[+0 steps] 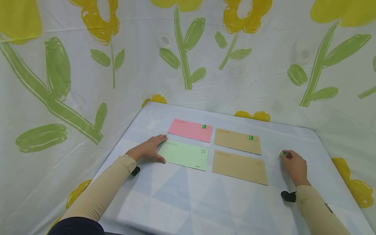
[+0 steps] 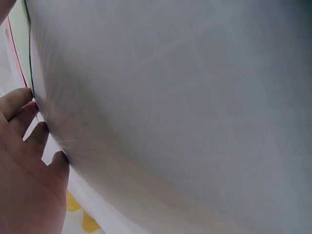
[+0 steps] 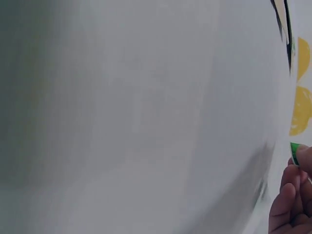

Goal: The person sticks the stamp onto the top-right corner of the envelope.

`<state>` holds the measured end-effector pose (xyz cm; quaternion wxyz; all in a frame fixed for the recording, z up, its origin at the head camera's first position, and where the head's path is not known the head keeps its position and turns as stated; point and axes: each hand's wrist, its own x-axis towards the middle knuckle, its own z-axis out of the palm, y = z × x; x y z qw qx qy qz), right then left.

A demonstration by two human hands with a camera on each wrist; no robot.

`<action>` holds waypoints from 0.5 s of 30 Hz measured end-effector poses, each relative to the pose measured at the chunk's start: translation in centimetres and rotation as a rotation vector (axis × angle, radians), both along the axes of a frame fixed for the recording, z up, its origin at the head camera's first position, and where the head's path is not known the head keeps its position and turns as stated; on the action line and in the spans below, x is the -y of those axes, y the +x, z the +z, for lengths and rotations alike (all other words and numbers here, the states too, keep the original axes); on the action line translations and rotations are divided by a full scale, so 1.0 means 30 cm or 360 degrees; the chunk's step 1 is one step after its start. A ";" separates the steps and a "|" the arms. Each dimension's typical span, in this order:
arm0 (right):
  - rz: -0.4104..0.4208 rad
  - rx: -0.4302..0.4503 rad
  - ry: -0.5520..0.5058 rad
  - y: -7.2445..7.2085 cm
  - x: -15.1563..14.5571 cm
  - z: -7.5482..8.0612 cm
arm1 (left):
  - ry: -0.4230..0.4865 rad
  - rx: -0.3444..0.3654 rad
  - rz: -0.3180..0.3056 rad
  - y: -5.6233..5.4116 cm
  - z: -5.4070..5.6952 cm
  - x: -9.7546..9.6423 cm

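My right hand (image 1: 295,165) pinches a small green stamp (image 1: 282,154) between thumb and fingers, above the table to the right of the envelopes. In the right wrist view the same stamp (image 3: 295,153) shows at the fingertips. My left hand (image 1: 149,149) rests with fingers spread at the left end of a light green envelope (image 1: 185,156). Behind that lies a pink envelope (image 1: 189,131) bearing a green stamp (image 1: 204,126). To the right, a brown envelope (image 1: 235,141) also bears a green stamp (image 1: 251,138). In front of it is another brown envelope (image 1: 238,167) with faint corner marks.
The envelopes lie flat in two rows on a table with a pale patterned cloth (image 1: 173,202). Behind and beside the table hangs a white curtain (image 1: 141,65) printed with yellow flowers and green stems. Dark wrist-worn pieces sit under both forearms.
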<state>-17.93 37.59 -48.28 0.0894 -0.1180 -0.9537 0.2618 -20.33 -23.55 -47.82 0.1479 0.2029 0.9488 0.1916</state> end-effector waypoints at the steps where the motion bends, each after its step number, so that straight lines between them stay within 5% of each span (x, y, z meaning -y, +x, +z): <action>1: 0.0000 -0.0018 -0.0009 0.000 0.006 0.001 | 0.0000 -0.0008 -0.0008 0.000 0.000 0.001; 15: 0.0015 -0.0124 -0.0068 0.003 0.058 0.017 | -0.0006 0.0011 0.0020 0.002 0.008 -0.007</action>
